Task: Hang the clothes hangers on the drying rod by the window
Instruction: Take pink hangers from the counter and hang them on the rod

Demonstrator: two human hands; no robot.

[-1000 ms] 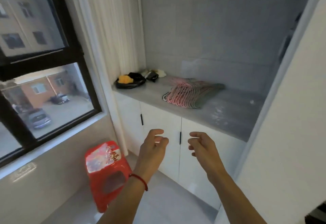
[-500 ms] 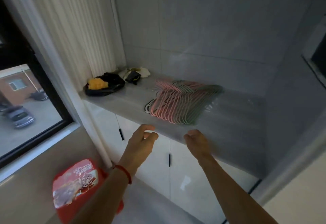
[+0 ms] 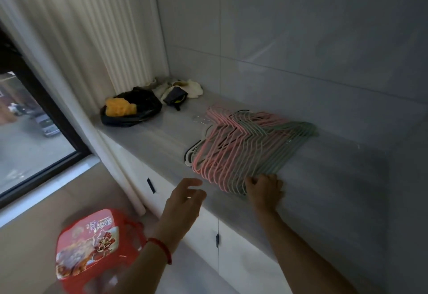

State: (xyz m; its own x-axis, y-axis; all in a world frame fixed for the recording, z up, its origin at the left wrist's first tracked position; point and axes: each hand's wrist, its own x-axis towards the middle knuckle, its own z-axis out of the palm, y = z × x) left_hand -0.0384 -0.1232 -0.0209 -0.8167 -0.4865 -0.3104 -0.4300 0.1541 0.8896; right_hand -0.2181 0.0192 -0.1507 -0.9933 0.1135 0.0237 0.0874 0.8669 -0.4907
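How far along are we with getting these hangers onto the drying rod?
Barely started. Done: nothing hung; the whole stack of pink and green hangers lies on the countertop, and no rod is in view. In hand: the right hand is at the stack's near edge, fingers curling onto the hangers; the left hand hovers open beside it. Left: lift the hangers, carry them to the window, hang them.

Home laundry balcony: grey tiled wall (image 3: pixel 301 27) beyond the hands, worktop (image 3: pixel 324 189) over white cabinets (image 3: pixel 243 259) beneath them, curtained window (image 3: pixel 34 143) and red plastic stool (image 3: pixel 92 247) to their left.
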